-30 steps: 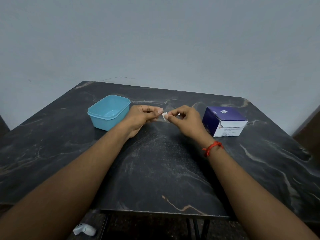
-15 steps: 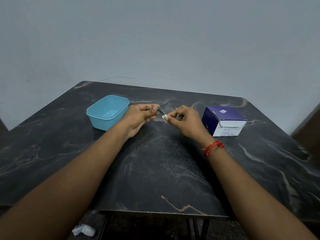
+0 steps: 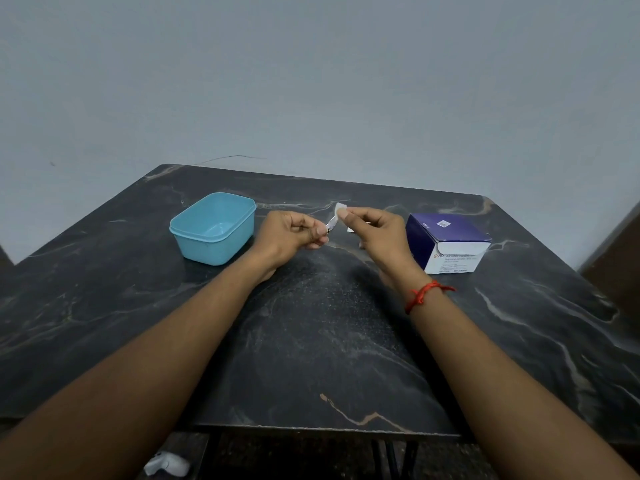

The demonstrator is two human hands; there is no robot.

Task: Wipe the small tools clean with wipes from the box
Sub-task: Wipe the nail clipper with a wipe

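My left hand (image 3: 291, 235) pinches a small shiny metal tool (image 3: 331, 223) whose free end sticks out up and to the right. A small white wipe (image 3: 338, 211) sits between the thumb and forefinger of my right hand (image 3: 375, 233) and touches the tool's upper end. Both hands hover just above the dark marble table (image 3: 311, 341), between the containers. The purple and white box of wipes (image 3: 446, 242) stands to the right of my right hand, its flap end facing me. Something small and white (image 3: 350, 230) shows just under my right fingers; I cannot tell what it is.
A light blue plastic tub (image 3: 214, 228), open and empty, stands left of my left hand. A red thread band (image 3: 424, 294) circles my right wrist. The wall rises right behind the table. A white object (image 3: 168, 464) lies on the floor under the front edge.
My hands have drawn apart a little: more of the metal tool shows, and the wipe has slid up along it toward its far end. Both hands sit slightly higher.
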